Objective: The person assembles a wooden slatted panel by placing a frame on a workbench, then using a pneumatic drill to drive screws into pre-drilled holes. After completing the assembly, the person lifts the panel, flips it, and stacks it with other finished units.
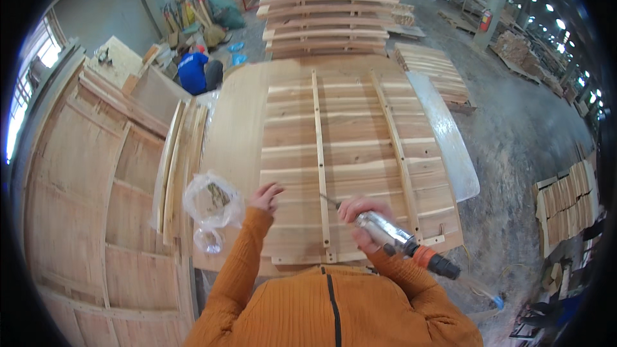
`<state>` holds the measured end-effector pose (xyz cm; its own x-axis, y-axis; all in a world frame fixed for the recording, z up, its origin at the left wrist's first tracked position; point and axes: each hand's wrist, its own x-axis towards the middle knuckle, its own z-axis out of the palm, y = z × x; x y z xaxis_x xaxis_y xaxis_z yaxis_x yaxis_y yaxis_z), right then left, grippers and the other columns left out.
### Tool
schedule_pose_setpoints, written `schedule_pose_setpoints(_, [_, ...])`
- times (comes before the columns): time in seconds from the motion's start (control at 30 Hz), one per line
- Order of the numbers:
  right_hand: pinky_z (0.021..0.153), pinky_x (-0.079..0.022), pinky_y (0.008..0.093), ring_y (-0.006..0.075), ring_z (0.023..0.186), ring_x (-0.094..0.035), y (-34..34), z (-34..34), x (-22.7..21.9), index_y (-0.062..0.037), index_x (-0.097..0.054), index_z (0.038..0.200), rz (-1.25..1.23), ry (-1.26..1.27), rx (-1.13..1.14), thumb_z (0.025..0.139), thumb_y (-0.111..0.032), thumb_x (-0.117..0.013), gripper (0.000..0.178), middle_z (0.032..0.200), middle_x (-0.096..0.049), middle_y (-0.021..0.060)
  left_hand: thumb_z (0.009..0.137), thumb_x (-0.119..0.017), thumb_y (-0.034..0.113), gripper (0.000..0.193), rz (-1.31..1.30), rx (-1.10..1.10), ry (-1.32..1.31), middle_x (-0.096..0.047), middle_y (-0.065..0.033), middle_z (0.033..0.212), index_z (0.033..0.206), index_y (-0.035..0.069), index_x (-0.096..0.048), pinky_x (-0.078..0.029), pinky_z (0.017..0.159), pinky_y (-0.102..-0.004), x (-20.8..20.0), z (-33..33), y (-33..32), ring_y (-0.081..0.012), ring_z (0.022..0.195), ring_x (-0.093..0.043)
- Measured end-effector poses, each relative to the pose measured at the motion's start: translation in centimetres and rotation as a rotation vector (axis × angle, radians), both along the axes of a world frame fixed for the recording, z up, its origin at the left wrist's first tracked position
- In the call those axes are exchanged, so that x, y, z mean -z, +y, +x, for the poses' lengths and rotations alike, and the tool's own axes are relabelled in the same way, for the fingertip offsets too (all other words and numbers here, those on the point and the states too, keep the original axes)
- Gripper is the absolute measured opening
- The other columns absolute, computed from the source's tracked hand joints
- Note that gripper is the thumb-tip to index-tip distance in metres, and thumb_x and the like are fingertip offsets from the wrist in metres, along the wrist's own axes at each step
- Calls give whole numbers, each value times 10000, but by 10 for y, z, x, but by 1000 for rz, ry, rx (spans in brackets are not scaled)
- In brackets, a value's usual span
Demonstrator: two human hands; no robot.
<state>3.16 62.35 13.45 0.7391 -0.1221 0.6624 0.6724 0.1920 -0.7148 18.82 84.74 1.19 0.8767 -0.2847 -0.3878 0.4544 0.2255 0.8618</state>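
The broad slatted panel (357, 154) fills the middle of the frame, pale cream streaks running through its tan boards. Two narrow battens (320, 138) cross it lengthwise, dotted with dark spots. At lower centre-right there's a silver power screwdriver (387, 230) with an orange band and black end, its thin bit pointing at the left batten. The right hand (365, 213) is wrapped around its front; the left hand (266, 197), lower centre-left, curls its fingers above the panel, and I can't tell whether they pinch anything.
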Motion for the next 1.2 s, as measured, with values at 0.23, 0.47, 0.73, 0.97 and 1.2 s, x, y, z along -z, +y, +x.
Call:
schedule_pose_setpoints(0.23, [753, -454, 367, 227, 790, -532, -19, 10, -7, -23, -427, 1028, -19, -58, 51, 790, -149, -621, 332, 809, -537, 106, 853, -569, 125, 249, -227, 69, 214, -615, -83, 924, 1056, -1, -496, -282, 393, -164, -1, -36, -83, -26, 475, -389])
schedule_pose_setpoints(0.47, [688, -452, 413, 234, 713, -504, -31, 19, -3, -19, -403, 1032, -73, -22, 155, 784, -266, -610, 407, 749, -507, 105, 820, -598, 175, 183, 278, 85, -240, -621, -60, 777, 908, 15, -592, -446, 602, -245, 53, -7, -69, -115, 655, -551])
schedule_pose_setpoints(0.73, [698, -450, 407, 246, 743, -520, -85, 13, 8, -9, -401, 1100, -167, -162, 206, 759, -143, -618, 426, 792, -528, 132, 802, -586, 190, 146, 670, 669, -654, -630, -54, 836, 894, 83, -628, -477, 700, -315, 49, -53, -113, -207, 765, -591])
schedule_pose_setpoints(0.97, [707, -450, 417, 246, 749, -517, -103, -7, 15, -12, -382, 1124, -185, -171, 273, 757, -125, -608, 445, 786, -523, 133, 819, -543, 222, 177, 828, 1529, -928, -562, -32, 1038, 984, 174, -585, -480, 750, -361, 59, -86, -149, -237, 899, -568])
schedule_pose_setpoints(1.2, [651, -440, 410, 227, 701, -502, -93, -13, 15, -38, -411, 1083, -110, -78, 374, 755, -249, -602, 434, 733, -500, 98, 817, -534, 233, 147, 896, 1508, -1005, -558, -39, 965, 940, 156, -559, -486, 697, -378, 64, -89, -150, -270, 842, -580])
